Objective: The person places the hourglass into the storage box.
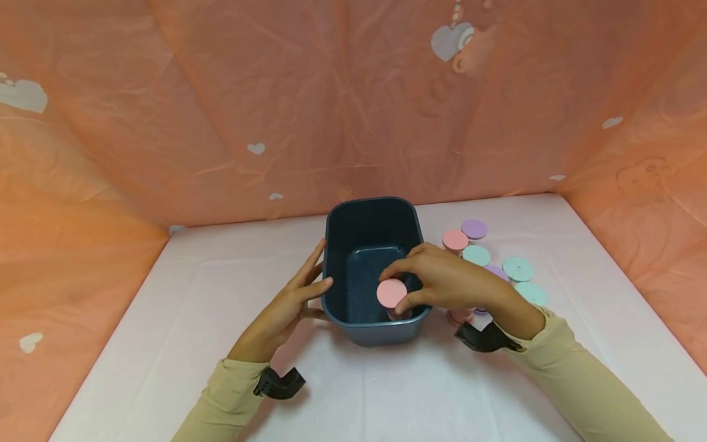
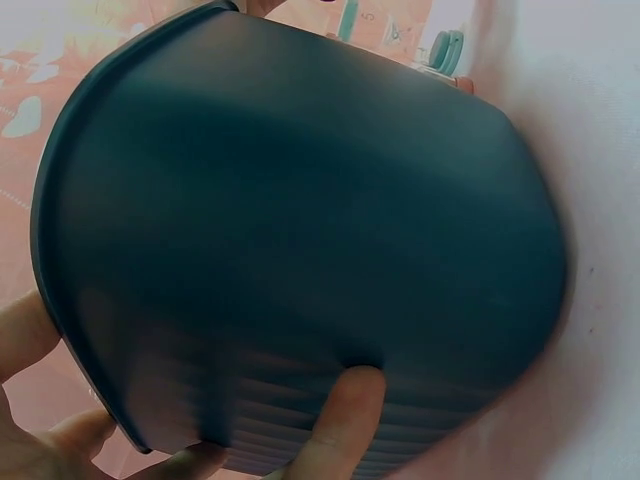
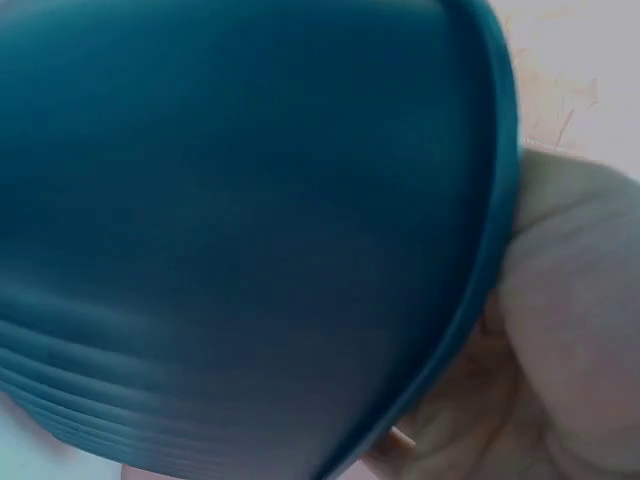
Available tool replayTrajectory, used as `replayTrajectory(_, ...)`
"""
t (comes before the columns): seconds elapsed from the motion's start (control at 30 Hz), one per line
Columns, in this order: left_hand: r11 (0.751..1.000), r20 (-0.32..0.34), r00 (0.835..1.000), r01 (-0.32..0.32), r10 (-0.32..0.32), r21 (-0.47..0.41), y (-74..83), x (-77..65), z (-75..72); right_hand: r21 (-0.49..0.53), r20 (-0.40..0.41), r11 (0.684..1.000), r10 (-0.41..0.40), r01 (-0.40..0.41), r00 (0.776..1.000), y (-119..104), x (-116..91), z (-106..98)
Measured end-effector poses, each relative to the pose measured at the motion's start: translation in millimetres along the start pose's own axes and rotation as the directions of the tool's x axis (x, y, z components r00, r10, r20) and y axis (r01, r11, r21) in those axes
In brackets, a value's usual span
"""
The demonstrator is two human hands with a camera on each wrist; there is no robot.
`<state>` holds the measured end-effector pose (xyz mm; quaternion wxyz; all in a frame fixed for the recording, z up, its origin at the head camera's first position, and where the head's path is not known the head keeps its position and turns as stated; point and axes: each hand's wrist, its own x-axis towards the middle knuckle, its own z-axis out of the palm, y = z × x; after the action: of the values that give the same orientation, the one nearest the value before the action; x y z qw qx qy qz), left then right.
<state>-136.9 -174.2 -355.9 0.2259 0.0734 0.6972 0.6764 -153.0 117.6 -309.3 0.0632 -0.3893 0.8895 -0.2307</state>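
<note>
A dark blue plastic bin [image 1: 359,333] stands on the table, its side wall [image 2: 300,220] large in the left wrist view. My left hand [image 1: 287,310] touches the bin's left side with fairly straight, spread fingers; one fingertip [image 2: 355,400] presses the outer wall. Reaching over the right rim, my right hand [image 1: 447,276] pinches a small jar with a pink lid [image 1: 391,293] between thumb and fingers. This jar is inside the bin, at the near right corner. Whether its base touches the floor of the bin, I cannot tell. In the right wrist view the bin's wall [image 3: 220,220] hides the jar.
Right of the bin stand several small jars with pink [image 1: 455,240], purple [image 1: 474,229] and mint [image 1: 518,269] lids, partly behind my right forearm. A white cloth [image 1: 221,294] covers the table. Orange-pink sheeting [image 1: 309,110] with hearts rises at the back and sides.
</note>
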Motion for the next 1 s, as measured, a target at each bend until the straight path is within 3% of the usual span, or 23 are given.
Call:
replayTrajectory(0.27,1.000,0.004,1.000,-0.003,0.003,-0.002,0.6,0.7,0.6,0.072,0.180,0.997,-0.042,0.029,0.983,-1.2,8.1,-4.0)
replayTrajectory(0.43,1.000,0.010,1.000,-0.004,0.004,-0.014,-0.4,0.9,0.9,0.044,0.224,0.999,-0.031,0.022,0.974,-3.0,9.2,-3.8)
replayTrajectory(0.67,1.000,0.005,1.000,-0.005,0.005,-0.017,-0.5,0.5,0.7,0.054,0.192,0.998,-0.043,0.033,0.980,-1.9,7.2,-5.0)
replayTrajectory(1.0,1.000,0.006,1.000,-0.003,0.003,-0.011,-0.7,0.5,0.8,0.057,0.035,0.998,0.016,-0.018,0.999,4.3,-14.9,-12.8)
